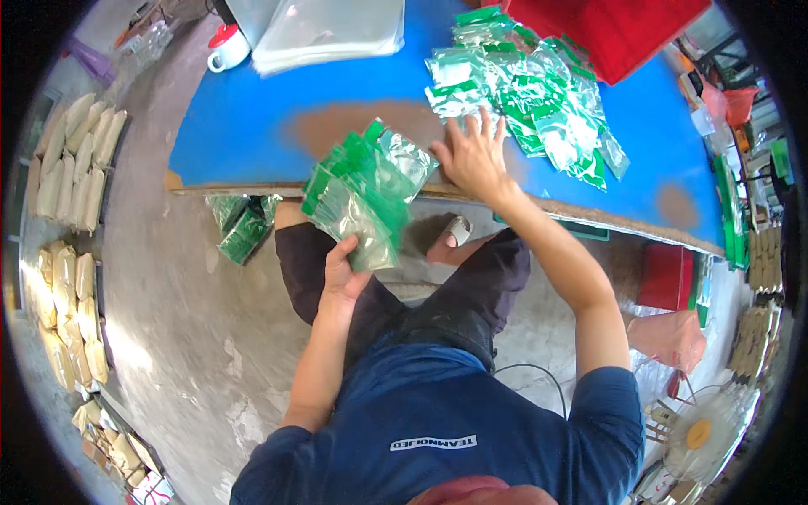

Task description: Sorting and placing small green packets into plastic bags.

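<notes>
Just beyond the left hand (341,271), a fanned bundle of small green-and-clear plastic bags (368,185) spreads up and away over the person's lap, its far end overlapping the table's near edge. That hand pinches the bundle by its near end: the thumb lies across the top bags, while the other fingers are hidden behind them. Up and to the right of it, the right hand (477,160) is empty, its fingers spread and pointing away over the blue tabletop (236,139). Those fingertips come to the near left edge of a loose pile of similar bags (543,105), which stretches ahead and rightward of that hand; whether they touch a bag or only the board, I cannot tell.

Past the pile, farthest from the right hand, stands a red bin (627,34). Ahead of the left hand, well apart, lies a stack of clear plastic sleeves (332,34), with a red-lidded white mug (229,50) to its left.

The step in hand looks like gathering loose bags into the held bundle. The next move seems to call for closing the right fingers on a bag at the pile's edge, with the left pinch kept firm so the fan does not slip.
</notes>
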